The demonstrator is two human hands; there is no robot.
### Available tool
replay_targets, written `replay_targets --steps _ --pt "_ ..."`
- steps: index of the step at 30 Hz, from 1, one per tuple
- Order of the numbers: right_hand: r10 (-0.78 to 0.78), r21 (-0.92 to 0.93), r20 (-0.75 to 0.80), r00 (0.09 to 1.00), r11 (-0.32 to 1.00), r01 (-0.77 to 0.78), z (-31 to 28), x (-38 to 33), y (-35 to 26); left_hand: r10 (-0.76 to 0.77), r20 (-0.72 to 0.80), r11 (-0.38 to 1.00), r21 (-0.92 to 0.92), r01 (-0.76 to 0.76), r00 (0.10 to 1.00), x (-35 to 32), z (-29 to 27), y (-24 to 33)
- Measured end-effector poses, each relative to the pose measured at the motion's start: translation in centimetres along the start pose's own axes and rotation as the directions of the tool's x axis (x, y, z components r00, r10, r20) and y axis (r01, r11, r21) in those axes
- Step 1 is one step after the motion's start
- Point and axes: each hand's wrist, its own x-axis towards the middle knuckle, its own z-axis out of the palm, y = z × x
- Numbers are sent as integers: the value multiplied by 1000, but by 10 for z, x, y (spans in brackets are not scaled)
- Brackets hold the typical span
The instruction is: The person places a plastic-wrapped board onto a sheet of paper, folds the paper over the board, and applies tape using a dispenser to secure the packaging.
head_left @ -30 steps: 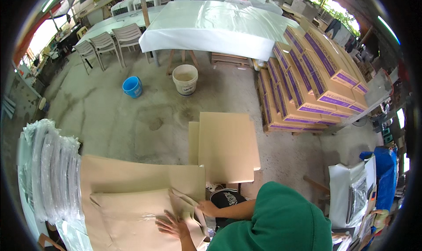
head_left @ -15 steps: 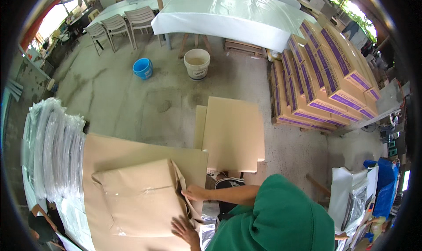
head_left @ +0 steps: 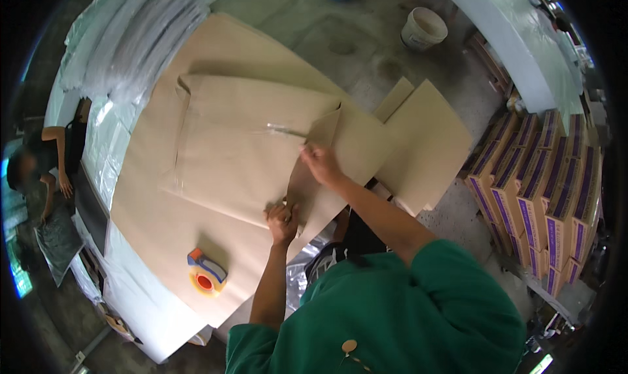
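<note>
A flat parcel wrapped in brown kraft paper [head_left: 239,135] lies on a larger brown sheet [head_left: 154,197]. Clear tape [head_left: 284,130] runs across part of its top. The wrapping stands folded open at the end nearest me. My right hand [head_left: 319,164] is closed on the edge of this paper flap, fingers pinched together. At the parcel's near corner, my left hand [head_left: 281,223] has its fingers curled around the paper. A tape dispenser [head_left: 208,274] with a yellow roll rests on the sheet, left of my left forearm.
Plastic-wrapped bundles [head_left: 137,40] are stacked at the far left. Brown boards [head_left: 428,145] lie right of the work surface, and stacked cartons [head_left: 536,191] stand beyond. White and blue buckets [head_left: 424,28] are on the floor. Another person [head_left: 55,142] is at the left edge.
The view has turned, bringing the tape dispenser into sight. My left hand has gone from lying spread on the paper to curling at its corner. My right hand stays at the open flap.
</note>
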Motion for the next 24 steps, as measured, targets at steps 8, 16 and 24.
replay_targets --steps 8,16,24 --pt "-435 -756 42 900 575 313 -10 19 35 -167 -114 986 -12 166 979 -2 1 3" --pt "-264 -828 54 963 527 191 -8 16 12 -513 -813 -22 333 943 275 -124 -123 -138" --pt "-92 -860 59 994 501 97 -11 19 -9 -820 -72 534 267 803 569 -60 -167 -122"
